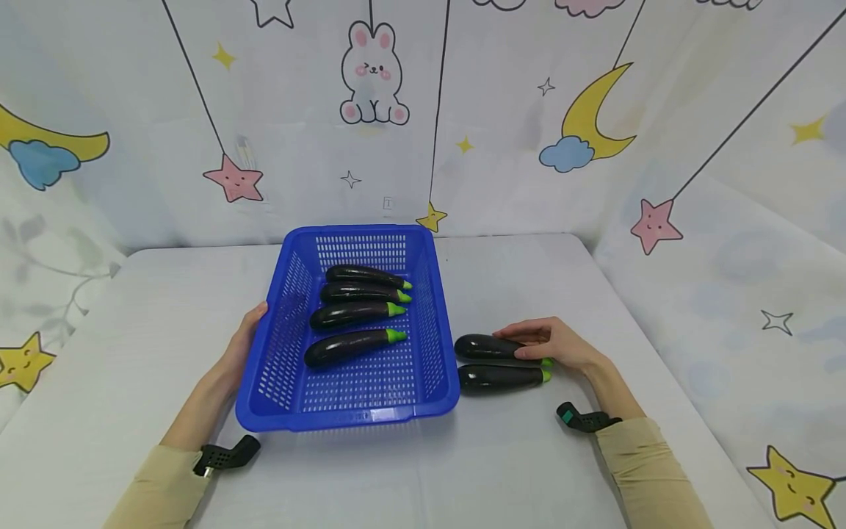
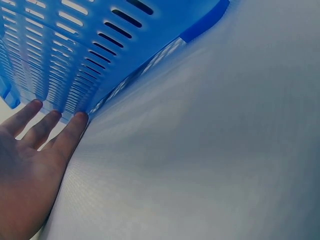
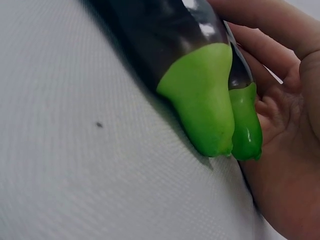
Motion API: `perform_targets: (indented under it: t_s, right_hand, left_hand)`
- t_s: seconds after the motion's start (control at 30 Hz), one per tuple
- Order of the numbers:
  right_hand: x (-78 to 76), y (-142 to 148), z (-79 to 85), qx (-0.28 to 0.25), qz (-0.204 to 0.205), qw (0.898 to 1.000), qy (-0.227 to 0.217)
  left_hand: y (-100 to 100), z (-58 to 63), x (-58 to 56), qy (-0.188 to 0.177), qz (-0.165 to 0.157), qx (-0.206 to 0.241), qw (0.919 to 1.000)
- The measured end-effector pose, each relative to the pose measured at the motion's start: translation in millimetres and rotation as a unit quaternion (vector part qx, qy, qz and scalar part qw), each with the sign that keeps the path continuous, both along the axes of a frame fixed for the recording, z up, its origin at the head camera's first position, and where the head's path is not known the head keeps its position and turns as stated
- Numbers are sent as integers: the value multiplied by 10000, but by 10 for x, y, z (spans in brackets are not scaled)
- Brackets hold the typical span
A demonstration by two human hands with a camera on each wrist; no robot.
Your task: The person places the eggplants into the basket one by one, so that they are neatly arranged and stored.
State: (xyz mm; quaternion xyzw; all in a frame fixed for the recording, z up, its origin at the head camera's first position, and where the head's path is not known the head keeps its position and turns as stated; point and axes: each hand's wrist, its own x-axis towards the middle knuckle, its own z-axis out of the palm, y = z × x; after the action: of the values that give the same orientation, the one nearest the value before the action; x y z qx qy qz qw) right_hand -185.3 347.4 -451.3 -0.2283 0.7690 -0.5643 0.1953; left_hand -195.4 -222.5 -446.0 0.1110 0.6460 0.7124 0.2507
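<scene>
A blue plastic basket point(image 1: 357, 420) with slotted walls stands in the middle of the table. Several dark eggplants point(image 1: 346, 347) with green stem ends lie inside, roughly parallel. My left hand point(image 1: 239, 349) is at the basket's left side; in the left wrist view its straight fingers point(image 2: 70, 135) touch the slotted wall. Right of the basket, two more eggplants lie side by side on the table. My right hand point(image 1: 562, 345) holds the farther eggplant point(image 1: 479, 346) near its stem end, thumb on the near side and fingers across the top. The nearer eggplant point(image 1: 500, 378) lies just in front.
A white cloth covers the table point(image 1: 502, 470). Behind it hangs a pale curtain point(image 1: 489, 184) printed with stars, moons and a rabbit. Each wrist wears a black camera band, such as the right one point(image 1: 588, 420), below beige sleeves.
</scene>
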Motion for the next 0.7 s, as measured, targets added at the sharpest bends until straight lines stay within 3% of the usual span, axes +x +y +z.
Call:
perform_targets:
  t_s: [0.4,0.7]
  right_hand:
    - [-23,-2,56,177,-76,9997,-118]
    - [-141,-36,401,49,-92,9999,-38]
  left_hand:
    - [-10,-35,-10,104,-137,71,9998]
    - [-15,-46,-24,80,-134,70,9999]
